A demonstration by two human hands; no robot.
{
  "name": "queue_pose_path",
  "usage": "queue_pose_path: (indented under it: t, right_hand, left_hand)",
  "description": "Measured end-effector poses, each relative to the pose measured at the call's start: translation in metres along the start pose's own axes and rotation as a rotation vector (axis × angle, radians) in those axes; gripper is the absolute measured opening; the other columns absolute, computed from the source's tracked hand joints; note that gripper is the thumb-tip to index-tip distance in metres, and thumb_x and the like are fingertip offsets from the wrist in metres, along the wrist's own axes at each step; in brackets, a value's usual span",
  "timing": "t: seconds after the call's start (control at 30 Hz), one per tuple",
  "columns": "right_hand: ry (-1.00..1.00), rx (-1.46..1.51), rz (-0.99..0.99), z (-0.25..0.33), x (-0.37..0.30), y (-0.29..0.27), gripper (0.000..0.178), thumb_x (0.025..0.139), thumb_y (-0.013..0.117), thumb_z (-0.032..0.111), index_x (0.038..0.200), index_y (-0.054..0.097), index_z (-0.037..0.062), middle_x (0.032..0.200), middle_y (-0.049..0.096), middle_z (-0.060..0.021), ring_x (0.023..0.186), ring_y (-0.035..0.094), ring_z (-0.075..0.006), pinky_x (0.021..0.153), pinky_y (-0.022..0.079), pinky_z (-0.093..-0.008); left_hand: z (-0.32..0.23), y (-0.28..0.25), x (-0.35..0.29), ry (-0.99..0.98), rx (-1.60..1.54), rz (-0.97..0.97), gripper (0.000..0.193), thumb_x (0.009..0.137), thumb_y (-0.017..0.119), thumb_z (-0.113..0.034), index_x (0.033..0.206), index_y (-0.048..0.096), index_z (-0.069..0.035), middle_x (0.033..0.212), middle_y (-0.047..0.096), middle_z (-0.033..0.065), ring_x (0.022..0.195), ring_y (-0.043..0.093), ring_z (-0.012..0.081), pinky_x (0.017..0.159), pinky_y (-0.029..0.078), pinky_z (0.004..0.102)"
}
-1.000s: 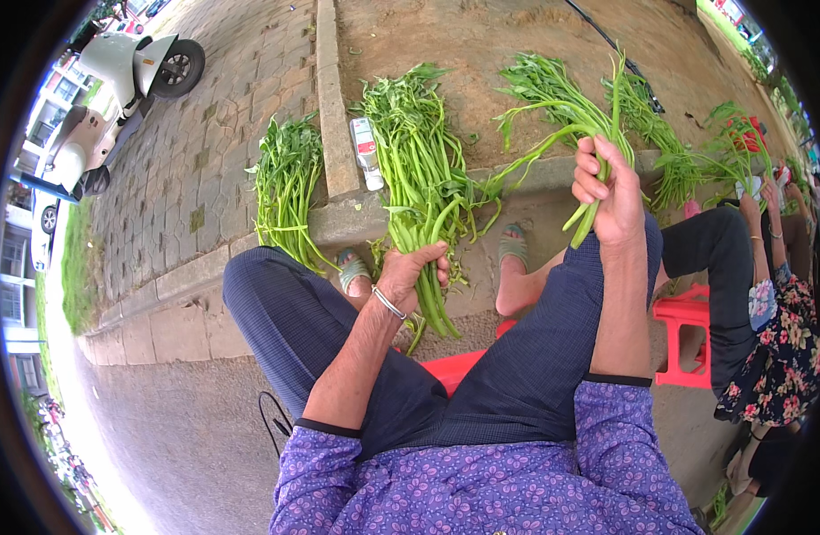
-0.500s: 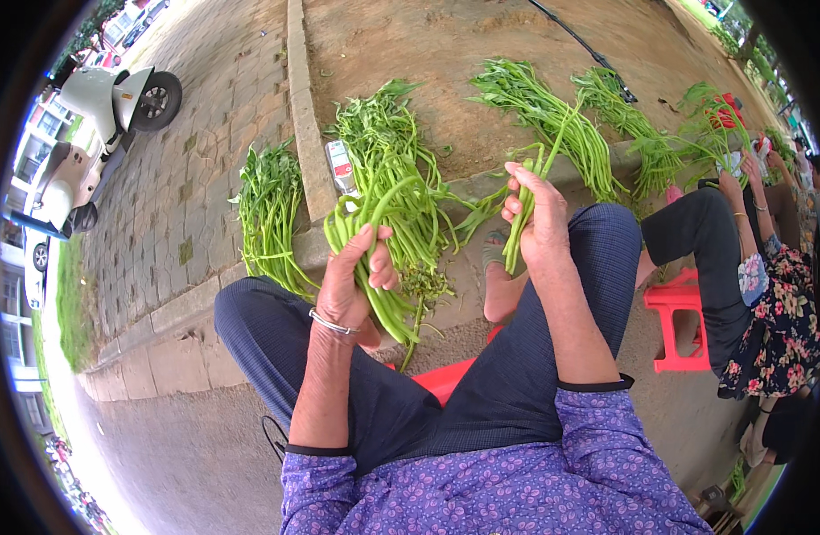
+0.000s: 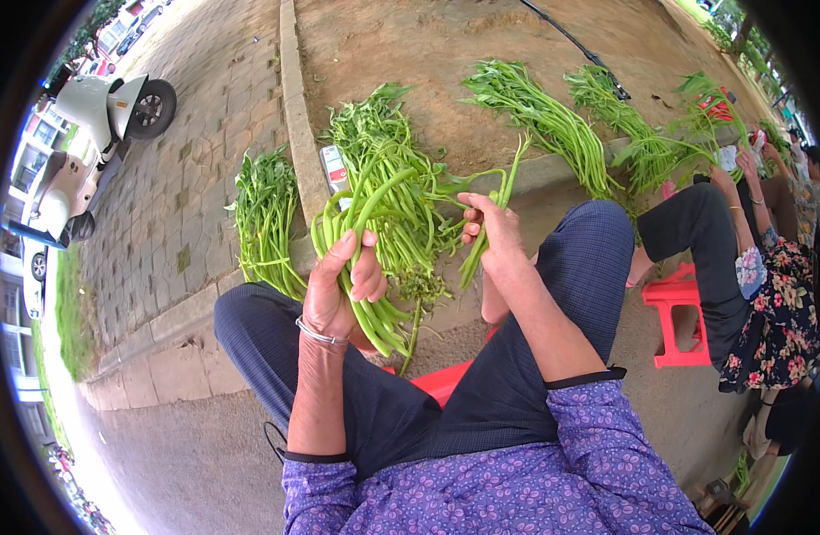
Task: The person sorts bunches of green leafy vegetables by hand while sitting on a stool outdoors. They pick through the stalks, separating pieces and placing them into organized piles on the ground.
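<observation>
My left hand [image 3: 338, 287] is closed around a bundle of long green vegetable stems [image 3: 376, 326], which look like water spinach; their ends bend over above the fist and stick out below it. To the right, my right hand [image 3: 497, 234] grips a thinner few green stems [image 3: 473, 263] between thumb and fingers, held upright and slightly tilted. Behind the left hand, a big pile of leafy greens [image 3: 374, 134] lies over the kerb. A smaller leafy bunch [image 3: 269, 192] rests to its left. A white and red package [image 3: 335, 167] lies beside the big pile.
More leafy bunches [image 3: 552, 125] lie along the kerb [image 3: 296, 98] farther right. A co-worker [image 3: 766, 312] sits there near a red plastic stool [image 3: 677, 312]. A black pole [image 3: 575, 45] lies on the dirt, and a pale scooter [image 3: 93, 116] stands at far left.
My right hand has moved left and slightly down with its stems, toward the left hand. My left hand has shifted slightly left and down, still gripping its bundle.
</observation>
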State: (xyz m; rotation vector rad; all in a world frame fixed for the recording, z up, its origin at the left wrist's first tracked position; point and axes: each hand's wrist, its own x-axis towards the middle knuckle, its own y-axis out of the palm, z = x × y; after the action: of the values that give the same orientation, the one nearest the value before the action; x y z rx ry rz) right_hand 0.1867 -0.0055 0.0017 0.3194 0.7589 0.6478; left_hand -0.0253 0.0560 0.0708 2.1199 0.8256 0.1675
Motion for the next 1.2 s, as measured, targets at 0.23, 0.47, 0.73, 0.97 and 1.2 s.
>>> queue_pose_path:
  t: [0.23,0.47,0.73,0.97,1.2]
  right_hand:
    - [-0.044,-0.172,-0.015,-0.026,0.026,0.001,0.013,0.08,0.065,0.013,0.092,0.066,0.0067,0.067,0.053,0.001,0.042,0.041,-0.006,0.037,0.035,-0.0238]
    - [-0.082,-0.259,0.235,-0.036,0.036,-0.004,0.024,0.077,0.067,0.014,0.098,0.065,0.0035,0.067,0.052,0.0034,0.044,0.041,-0.0044,0.039,0.036,-0.0219]
    - [-0.039,-0.373,0.342,-0.035,0.032,-0.002,0.019,0.075,0.069,0.014,0.089,0.064,0.0025,0.066,0.053,0.0033,0.044,0.041,-0.0033,0.039,0.033,-0.0207]
    - [0.1,-0.345,0.375,-0.016,0.017,0.003,0.013,0.077,0.067,0.014,0.076,0.059,0.0036,0.063,0.051,0.0017,0.042,0.038,-0.0033,0.038,0.029,-0.0211]
    - [0.12,-0.364,0.411,-0.006,0.001,0.007,0.01,0.079,0.064,0.012,0.077,0.059,0.0034,0.069,0.059,-0.0032,0.041,0.038,-0.0032,0.037,0.028,-0.0209]
  left_hand:
    - [-0.003,0.002,-0.006,-0.014,-0.035,0.097,0.028,0.096,0.043,-0.027,0.099,0.053,-0.001,0.055,0.04,-0.0013,0.039,0.034,0.0082,0.043,0.033,0.025]
    - [-0.006,0.003,-0.008,-0.024,-0.021,0.125,0.028,0.095,0.044,-0.028,0.098,0.052,-0.002,0.052,0.039,-0.0015,0.036,0.033,0.008,0.041,0.033,0.0246]
    - [-0.007,0.001,-0.01,-0.018,-0.059,0.122,0.027,0.096,0.042,-0.025,0.099,0.052,0.0,0.052,0.039,-0.0022,0.037,0.033,0.0073,0.04,0.033,0.024]
    - [-0.012,-0.005,-0.004,0.065,0.096,-0.078,0.026,0.095,0.045,-0.027,0.098,0.051,-0.002,0.057,0.042,-0.0014,0.044,0.037,0.0074,0.047,0.034,0.0236]
    - [-0.005,-0.011,0.001,0.083,0.1,-0.2,0.023,0.095,0.045,-0.026,0.098,0.05,-0.004,0.062,0.044,-0.0023,0.047,0.037,0.0073,0.051,0.034,0.0243]
